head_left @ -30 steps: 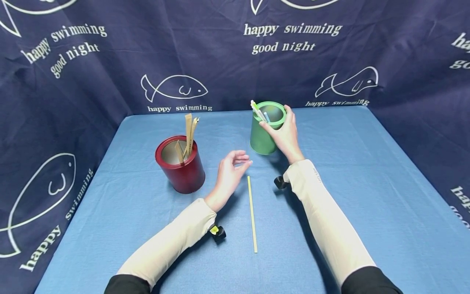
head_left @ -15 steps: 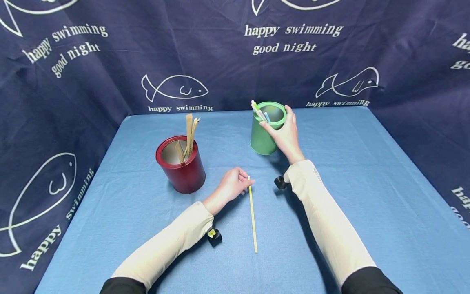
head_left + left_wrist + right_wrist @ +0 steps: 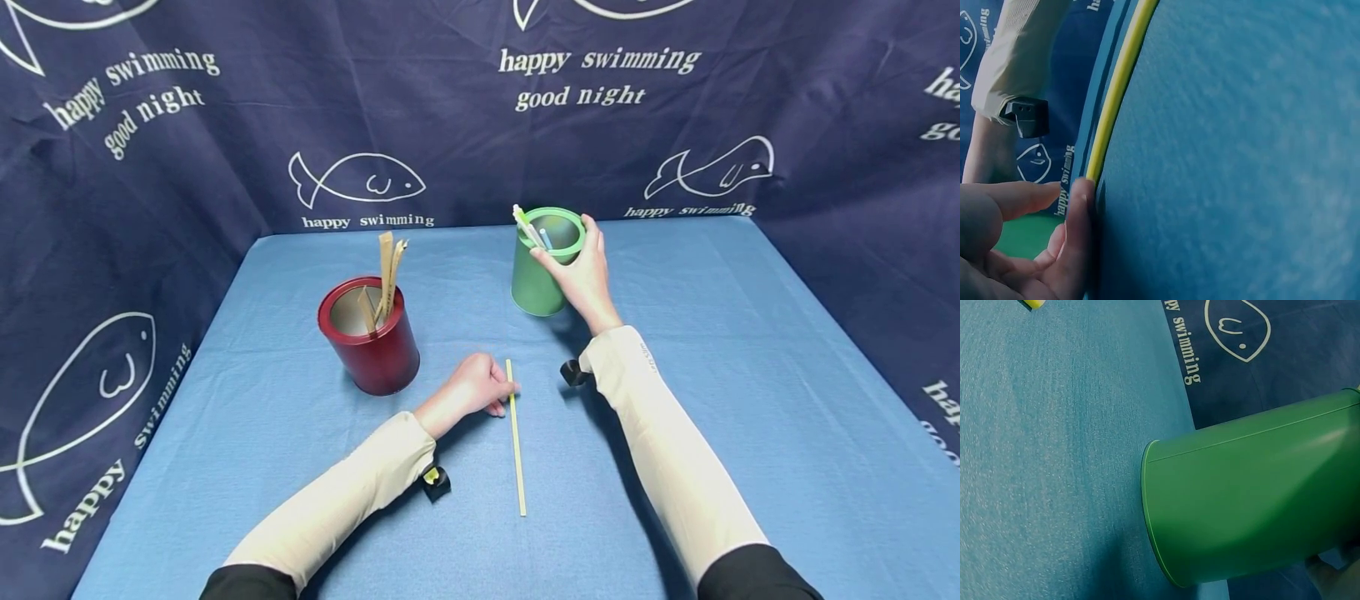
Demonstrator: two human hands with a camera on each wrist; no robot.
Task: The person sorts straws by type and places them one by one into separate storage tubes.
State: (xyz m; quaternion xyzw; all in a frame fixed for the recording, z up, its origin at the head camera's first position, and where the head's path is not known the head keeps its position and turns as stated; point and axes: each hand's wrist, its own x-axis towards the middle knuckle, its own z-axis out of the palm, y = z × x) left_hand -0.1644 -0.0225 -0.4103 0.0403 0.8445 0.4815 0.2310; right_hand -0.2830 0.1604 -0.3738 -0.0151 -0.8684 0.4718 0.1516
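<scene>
A thin yellow stick lies lengthwise on the blue-covered table. Over its far part is my left hand; in the left wrist view a fingertip meets the stick, while another digit stands apart from it. Farther back, my right hand grips the rim of a green can, thumb at the front and fingers round the right side. A white-and-green slim piece and a blue one stick up inside that can. The right wrist view shows the can's side close up, with little of the hand visible.
On the left stands a dark red can holding several flat tan sticks. Dark blue cloth with fish prints hangs behind and beside the table.
My left hand has come down and toward me onto the yellow stick, which has hardly moved. The right hand keeps its grip on the green can in the same place.
</scene>
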